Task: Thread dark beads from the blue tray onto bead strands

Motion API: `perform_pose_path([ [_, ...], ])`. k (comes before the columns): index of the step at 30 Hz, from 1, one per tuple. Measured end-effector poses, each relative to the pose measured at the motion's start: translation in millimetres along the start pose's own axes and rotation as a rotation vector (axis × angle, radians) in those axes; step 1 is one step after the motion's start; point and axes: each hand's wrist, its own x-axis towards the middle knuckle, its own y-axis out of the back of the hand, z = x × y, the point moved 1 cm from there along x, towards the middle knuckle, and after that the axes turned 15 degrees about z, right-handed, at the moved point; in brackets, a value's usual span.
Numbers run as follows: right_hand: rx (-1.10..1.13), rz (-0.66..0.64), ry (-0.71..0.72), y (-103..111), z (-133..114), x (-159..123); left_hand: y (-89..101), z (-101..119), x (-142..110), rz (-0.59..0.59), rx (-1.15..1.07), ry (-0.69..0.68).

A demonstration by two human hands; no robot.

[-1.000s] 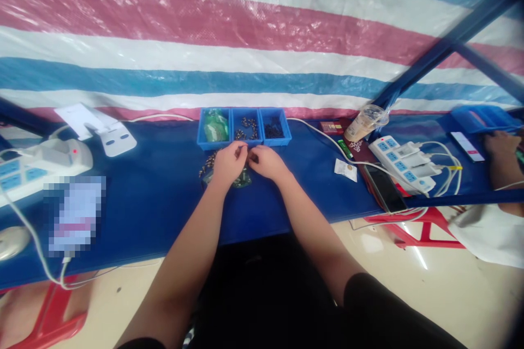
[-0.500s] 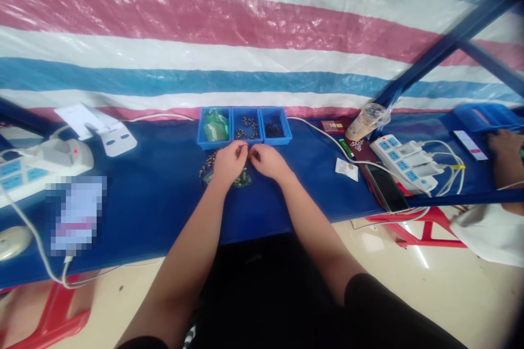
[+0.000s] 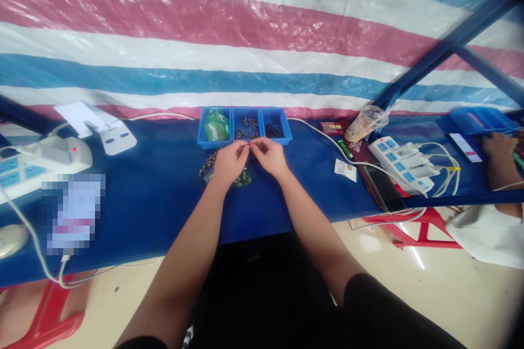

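My left hand (image 3: 232, 162) and my right hand (image 3: 270, 157) meet fingertip to fingertip over the table, both closed in a pinch. Whatever is between the fingertips is too small to make out. Just behind them stands a blue three-part tray (image 3: 208, 145). Its left compartment holds a green plastic bag (image 3: 216, 124), the middle one small brass-and-dark parts (image 3: 248, 121), the right one small black parts (image 3: 273, 126). More small brass-coloured parts (image 3: 209, 160) lie in a pile beside my left hand. A clear greenish bag (image 3: 243, 178) lies partly hidden under that hand.
On the right are a plastic drink cup (image 3: 363, 122), a white packet (image 3: 345, 169), a dark phone (image 3: 385, 190) and a power strip (image 3: 400, 165) with cables. On the left are another power strip (image 3: 41, 166), a white stand (image 3: 118, 139) and a blurred-out phone (image 3: 77, 212). A co-worker's hand (image 3: 500, 144) is far right.
My right hand has turned slightly and its fingertips have come up against those of my left hand. The left hand stays nearly in place. The view has shifted very little.
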Motion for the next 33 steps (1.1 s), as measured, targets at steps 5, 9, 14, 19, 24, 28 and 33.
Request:
perform_pose_path([
  [5,0.061,0.005,-0.085,0.2,2.4,2.4,0.7,0.5,0.1,0.037,-0.011,0.018],
  [9,0.097,0.016,-0.131,-0.3,5.1,3.7,2.0,0.8,0.6,0.067,-0.013,0.024],
  [14,0.154,-0.007,-0.166,-1.7,5.9,3.4,2.4,1.8,-0.1,0.059,-0.048,0.060],
  [19,0.125,-0.009,-0.137,-1.2,5.2,3.1,2.6,2.4,0.1,0.053,-0.025,0.041],
  [24,0.140,-0.018,-0.141,-1.7,5.2,2.4,2.1,1.8,0.7,0.040,-0.007,0.042],
  [28,0.135,-0.018,-0.135,-2.5,4.1,1.7,2.1,1.3,0.5,0.030,0.003,0.037],
  [33,0.135,-0.012,-0.150,-3.1,4.2,1.8,1.9,1.2,0.3,0.031,-0.002,0.053],
])
